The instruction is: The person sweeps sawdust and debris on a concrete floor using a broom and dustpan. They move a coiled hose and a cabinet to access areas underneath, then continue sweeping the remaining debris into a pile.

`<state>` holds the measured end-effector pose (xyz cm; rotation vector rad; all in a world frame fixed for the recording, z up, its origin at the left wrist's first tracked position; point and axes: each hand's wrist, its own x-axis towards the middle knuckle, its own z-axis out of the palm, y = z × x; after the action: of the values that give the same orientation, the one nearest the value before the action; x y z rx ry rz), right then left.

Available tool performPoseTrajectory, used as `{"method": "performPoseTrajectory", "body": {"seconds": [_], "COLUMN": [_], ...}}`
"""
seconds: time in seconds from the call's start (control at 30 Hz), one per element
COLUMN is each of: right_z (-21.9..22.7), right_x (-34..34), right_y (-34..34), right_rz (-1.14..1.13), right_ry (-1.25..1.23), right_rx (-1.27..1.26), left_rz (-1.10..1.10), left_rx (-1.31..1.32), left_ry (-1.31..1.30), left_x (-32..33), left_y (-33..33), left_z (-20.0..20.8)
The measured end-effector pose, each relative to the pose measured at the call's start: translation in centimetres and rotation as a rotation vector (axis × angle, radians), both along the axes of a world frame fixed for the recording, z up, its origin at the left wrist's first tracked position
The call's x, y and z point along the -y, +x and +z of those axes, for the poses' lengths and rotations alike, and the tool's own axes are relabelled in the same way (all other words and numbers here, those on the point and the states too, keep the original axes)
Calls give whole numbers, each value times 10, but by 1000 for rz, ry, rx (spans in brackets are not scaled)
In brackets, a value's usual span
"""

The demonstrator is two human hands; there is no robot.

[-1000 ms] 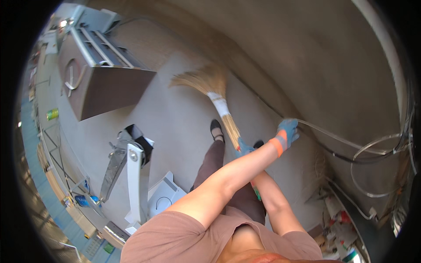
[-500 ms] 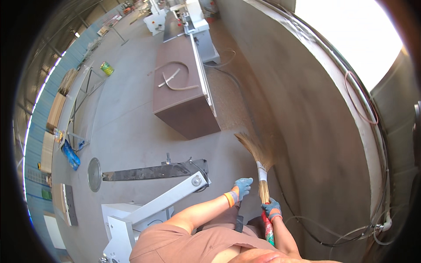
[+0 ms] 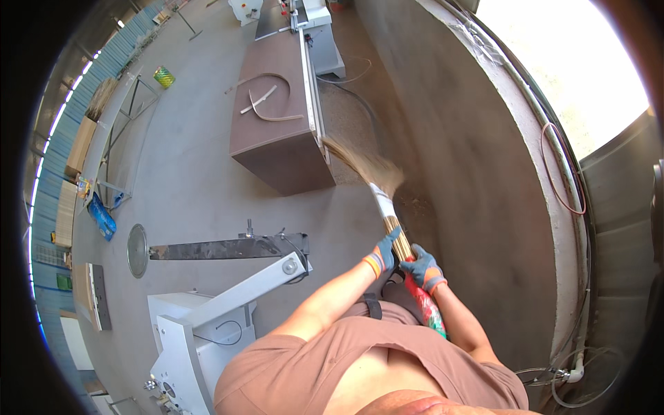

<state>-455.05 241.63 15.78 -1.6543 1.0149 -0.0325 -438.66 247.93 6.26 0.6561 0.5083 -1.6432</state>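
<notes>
A straw broom slants up from my body, its handle end wrapped in red and green material and a white band binding the bristles. My right hand, in a blue-grey glove with an orange cuff, is closed round the handle just above the red wrap. Slightly farther up, my left hand, gloved alike, grips the straw shaft from the left side. The bristles fan out, blurred, beside the near corner of a brown panel-topped table. Whether they touch the dusty floor I cannot tell.
A white machine with a slanting arm stands close on my left, a dark beam beyond it. To the right runs a low wall under a bright opening. A dark hose lies along the floor. Curved strips rest on the table.
My left hand has come over and taken hold of the broom, where before it hung free. The bristles have swung up and left, toward the table's corner.
</notes>
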Motion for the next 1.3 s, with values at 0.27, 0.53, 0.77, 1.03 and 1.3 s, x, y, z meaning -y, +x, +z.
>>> {"method": "performPoseTrajectory", "body": {"seconds": [0.27, 0.53, 0.77, 1.03, 1.3], "right_z": [52, 68, 54, -41, -87], "right_x": [85, 143, 173, 200, 225], "right_y": [1, 24, 65, 165, 253], "right_rz": [269, 413, 295, 277, 177], "right_ry": [137, 169, 594, 413, 446], "right_rx": [-76, -299, -286, -448, -283], "left_rz": [87, -57, -216, -411, -673], "left_rx": [536, 805, 782, 1036, 1151], "left_ry": [492, 746, 853, 928, 568], "left_x": [87, 133, 165, 186, 207], "left_y": [-18, -28, -14, 77, 207], "left_z": [-33, -33, -20, -28, -39]}}
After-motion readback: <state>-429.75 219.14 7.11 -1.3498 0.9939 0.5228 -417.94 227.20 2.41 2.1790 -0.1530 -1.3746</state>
